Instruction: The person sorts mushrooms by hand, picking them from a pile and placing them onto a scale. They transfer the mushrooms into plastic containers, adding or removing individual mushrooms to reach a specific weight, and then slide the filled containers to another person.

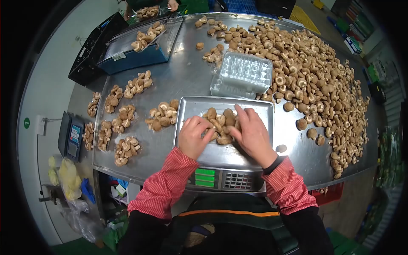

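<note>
A small pile of brown mushrooms (pixel 219 124) lies on the metal weighing tray (pixel 265 111) of a scale in front of me. My left hand (pixel 194 137) is at the pile's left side, its fingers curled in against the mushrooms. From the right, my right hand (pixel 253 135) presses in with bent fingers, the thumb reaching over the nearest mushrooms. Its fingertips are partly hidden behind the pile. The scale's green display (pixel 205 177) and keypad (pixel 240 180) face me below the tray.
Stacked clear plastic punnets (pixel 245 70) stand behind the scale. A large heap of loose mushrooms (pixel 306 80) covers the steel table's right side. Mushroom portions (pixel 126 117) sit at left, near a blue-sided box (pixel 136 61) and another scale (pixel 71 137). A person's hand (pixel 173 5) shows at the far edge.
</note>
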Demonstrator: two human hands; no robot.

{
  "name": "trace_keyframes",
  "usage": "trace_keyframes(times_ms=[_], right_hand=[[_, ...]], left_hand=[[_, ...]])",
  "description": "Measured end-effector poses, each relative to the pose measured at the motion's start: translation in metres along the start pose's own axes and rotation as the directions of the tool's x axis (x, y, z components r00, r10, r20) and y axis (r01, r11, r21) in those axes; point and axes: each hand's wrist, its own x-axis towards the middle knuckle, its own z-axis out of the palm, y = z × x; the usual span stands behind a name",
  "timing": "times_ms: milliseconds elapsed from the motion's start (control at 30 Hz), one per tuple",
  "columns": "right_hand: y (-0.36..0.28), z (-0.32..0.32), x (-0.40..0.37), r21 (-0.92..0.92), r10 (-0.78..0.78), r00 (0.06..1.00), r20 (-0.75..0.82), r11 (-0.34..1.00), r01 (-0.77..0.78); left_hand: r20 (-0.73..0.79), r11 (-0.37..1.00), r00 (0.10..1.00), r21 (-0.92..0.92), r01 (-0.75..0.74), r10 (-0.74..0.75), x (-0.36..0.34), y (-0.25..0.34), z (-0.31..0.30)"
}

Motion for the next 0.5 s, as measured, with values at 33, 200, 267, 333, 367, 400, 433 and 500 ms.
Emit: trace_keyframes(times_ms=[33,200,267,333,367,400,433,500], right_hand=[[0.003,-0.003,-0.003,0.012,0.039,0.999,0.008,0.999,-0.039],[0.023,-0.019,-0.018,0.151,0.133,0.991,0.029,0.979,-0.135],[0.034,-0.016,-0.027,0.327,0.308,0.950,-0.046,0.904,-0.277],[0.047,-0.019,-0.036,0.506,0.485,0.875,-0.002,0.755,-0.417],[0.051,-0.020,-0.040,0.606,0.506,0.862,0.009,0.683,-0.408],[0.056,-0.022,-0.046,0.636,0.519,0.854,0.034,0.648,-0.419],[0.061,-0.024,-0.053,0.664,0.529,0.847,0.060,0.612,-0.429],[0.064,-0.032,-0.065,0.710,0.541,0.835,0.095,0.551,-0.438]], left_hand=[[-0.009,1.000,1.000,-0.001,-0.006,0.006,-0.001,0.000,0.001],[0.076,0.917,0.967,-0.306,0.256,-0.245,-0.005,0.001,0.011],[0.128,0.852,0.940,-0.398,0.341,-0.316,-0.005,-0.002,0.013],[0.189,0.786,0.912,-0.462,0.411,-0.365,-0.008,-0.010,0.015],[0.261,0.679,0.867,-0.542,0.495,-0.424,-0.007,-0.013,0.015],[0.337,0.557,0.817,-0.605,0.569,-0.469,-0.006,-0.017,0.013],[0.416,0.420,0.760,-0.651,0.632,-0.500,-0.004,-0.019,0.012],[0.432,0.279,0.702,-0.700,0.657,-0.566,0.001,-0.012,0.001]])
